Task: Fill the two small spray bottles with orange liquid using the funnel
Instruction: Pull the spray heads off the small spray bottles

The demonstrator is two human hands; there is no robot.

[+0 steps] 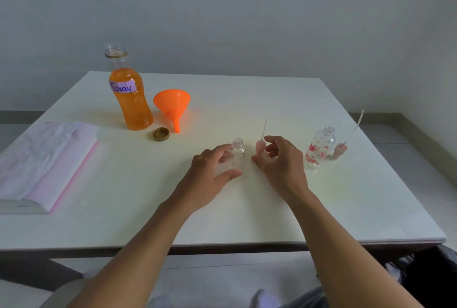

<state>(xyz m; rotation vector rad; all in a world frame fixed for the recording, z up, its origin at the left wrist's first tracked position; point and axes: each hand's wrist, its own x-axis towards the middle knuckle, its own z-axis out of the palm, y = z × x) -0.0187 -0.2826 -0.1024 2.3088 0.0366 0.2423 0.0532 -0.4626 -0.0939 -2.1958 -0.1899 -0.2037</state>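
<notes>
Left hand (210, 171) is wrapped around a clear, empty small spray bottle (237, 153) standing uncapped mid-bench (272, 208). Right hand (279, 159) pinches its spray pump top (261, 143), dip tube sticking up, just beside the bottle. Second small bottle with red flowers (320, 147) stands at right, its pump (342, 149) next to it. Open orange "Spray" bottle (128, 95), its gold cap (161, 133) and the orange funnel (173, 106) sit back left.

Looks like a plain room set up for a staged tabletop demo, not a kitchen or lab. Bare grey-white painted wall (247, 11), pale tiled floor (420, 149), one square white worktop (247, 208). Reused clear plastic drink bottle with a handwritten "Spray" label (128, 92) suggests an improvised home/office setup.
</notes>
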